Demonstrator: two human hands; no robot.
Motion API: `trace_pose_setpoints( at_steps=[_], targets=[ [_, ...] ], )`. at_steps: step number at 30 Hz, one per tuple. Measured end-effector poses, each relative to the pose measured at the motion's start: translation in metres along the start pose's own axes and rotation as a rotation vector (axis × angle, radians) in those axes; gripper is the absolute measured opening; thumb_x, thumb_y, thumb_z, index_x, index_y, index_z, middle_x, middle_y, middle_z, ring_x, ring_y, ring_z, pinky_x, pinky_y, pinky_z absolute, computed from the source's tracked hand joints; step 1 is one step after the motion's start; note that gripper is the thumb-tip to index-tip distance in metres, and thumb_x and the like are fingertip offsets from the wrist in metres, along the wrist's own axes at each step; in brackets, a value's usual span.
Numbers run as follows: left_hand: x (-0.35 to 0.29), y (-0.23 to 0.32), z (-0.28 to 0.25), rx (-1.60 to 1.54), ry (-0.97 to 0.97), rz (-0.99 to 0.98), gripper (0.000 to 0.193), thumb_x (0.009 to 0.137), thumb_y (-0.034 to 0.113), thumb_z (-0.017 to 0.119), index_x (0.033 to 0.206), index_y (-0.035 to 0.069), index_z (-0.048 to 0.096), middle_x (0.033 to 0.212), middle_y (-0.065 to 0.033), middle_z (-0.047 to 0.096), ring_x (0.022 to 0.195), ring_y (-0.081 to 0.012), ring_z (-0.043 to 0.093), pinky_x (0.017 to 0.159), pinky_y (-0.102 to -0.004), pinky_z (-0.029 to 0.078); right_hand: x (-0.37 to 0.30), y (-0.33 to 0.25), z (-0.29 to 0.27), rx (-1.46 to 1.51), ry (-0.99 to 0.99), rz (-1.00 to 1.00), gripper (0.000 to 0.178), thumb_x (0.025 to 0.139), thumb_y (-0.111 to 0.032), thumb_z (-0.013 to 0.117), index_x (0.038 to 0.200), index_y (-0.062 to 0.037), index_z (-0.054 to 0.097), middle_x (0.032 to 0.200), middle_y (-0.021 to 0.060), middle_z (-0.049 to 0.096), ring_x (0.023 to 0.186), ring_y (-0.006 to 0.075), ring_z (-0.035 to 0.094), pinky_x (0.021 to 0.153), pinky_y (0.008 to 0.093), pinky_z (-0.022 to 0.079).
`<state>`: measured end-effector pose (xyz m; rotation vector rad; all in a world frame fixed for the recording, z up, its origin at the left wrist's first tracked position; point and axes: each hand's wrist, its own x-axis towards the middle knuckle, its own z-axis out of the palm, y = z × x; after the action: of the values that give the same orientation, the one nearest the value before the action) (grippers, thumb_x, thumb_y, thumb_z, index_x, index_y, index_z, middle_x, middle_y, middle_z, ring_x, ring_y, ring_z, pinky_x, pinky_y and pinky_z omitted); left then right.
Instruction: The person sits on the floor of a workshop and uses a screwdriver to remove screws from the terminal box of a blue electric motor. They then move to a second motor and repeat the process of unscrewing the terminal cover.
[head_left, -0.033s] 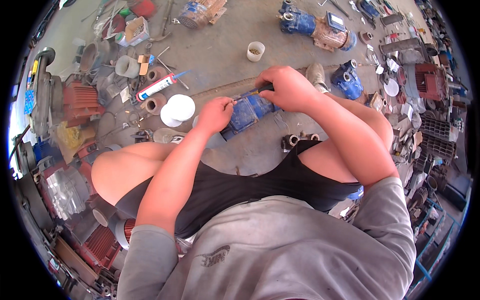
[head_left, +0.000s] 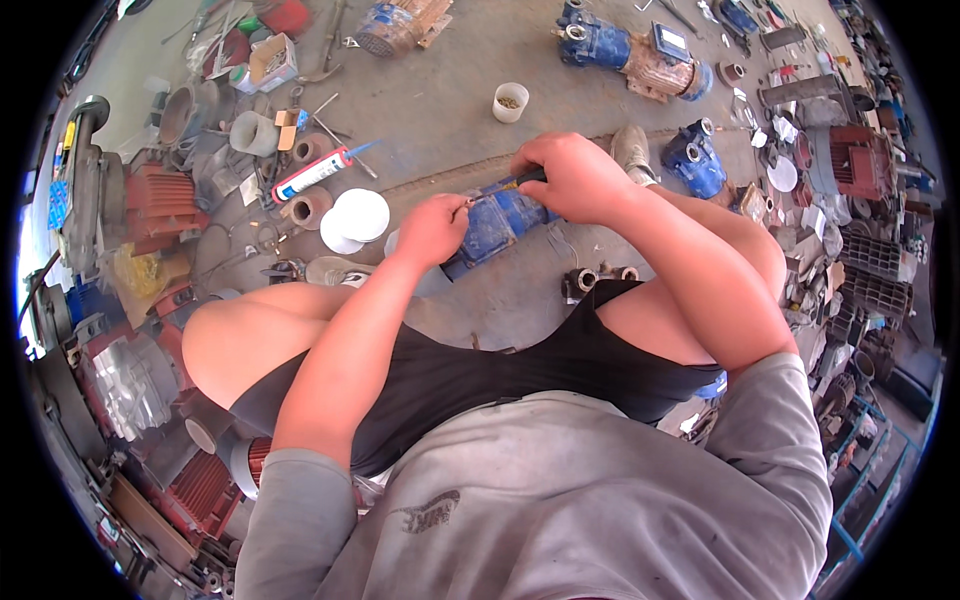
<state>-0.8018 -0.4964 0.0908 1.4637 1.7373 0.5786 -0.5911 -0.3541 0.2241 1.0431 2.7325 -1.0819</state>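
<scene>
A scuffed blue pump body (head_left: 500, 222), its paint worn, lies on the floor between my feet, with both my hands at it. My left hand (head_left: 438, 228) is at its left end, thumb and fingertips pinched on something too small to name. On its right end rests my right hand (head_left: 570, 178), fingers curled down over a dark piece (head_left: 535, 178) with a bit of yellow beside it. The hand hides most of that piece, so I cannot tell its kind.
A white cup of small brass-coloured parts (head_left: 510, 102) stands ahead. At left lie a sealant cartridge (head_left: 312, 177), white discs (head_left: 360, 215) and a red finned motor (head_left: 160, 205). Other blue pumps (head_left: 697, 160) with a rusty motor (head_left: 660, 78) sit at right, near scattered parts.
</scene>
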Motion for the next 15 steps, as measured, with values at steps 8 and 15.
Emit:
trace_pose_setpoints(
  at_steps=[8,15],
  targets=[
    [0.014,0.009,0.041,0.364,-0.034,0.045,0.038,0.103,0.023,0.051,0.136,0.008,0.061,0.118,-0.0162,0.070,0.106,-0.0374,0.068,0.088,-0.0486,0.056,0.002,0.014,0.014,-0.134,-0.063,0.089,0.024,0.084,-0.013,0.070,0.107,-0.0052,0.074,0.103,0.0186,0.074,0.103,0.0365,0.070,0.090,0.0450,0.056],
    [0.021,-0.001,0.056,0.476,-0.080,0.037,0.044,0.104,0.025,0.048,0.144,0.007,0.052,0.118,-0.0169,0.067,0.105,-0.0369,0.068,0.085,-0.0497,0.056,0.006,0.020,0.032,-0.171,-0.055,0.065,0.019,0.085,-0.007,0.068,0.102,-0.0023,0.074,0.102,0.0182,0.073,0.102,0.0376,0.070,0.086,0.0460,0.057]
  ],
)
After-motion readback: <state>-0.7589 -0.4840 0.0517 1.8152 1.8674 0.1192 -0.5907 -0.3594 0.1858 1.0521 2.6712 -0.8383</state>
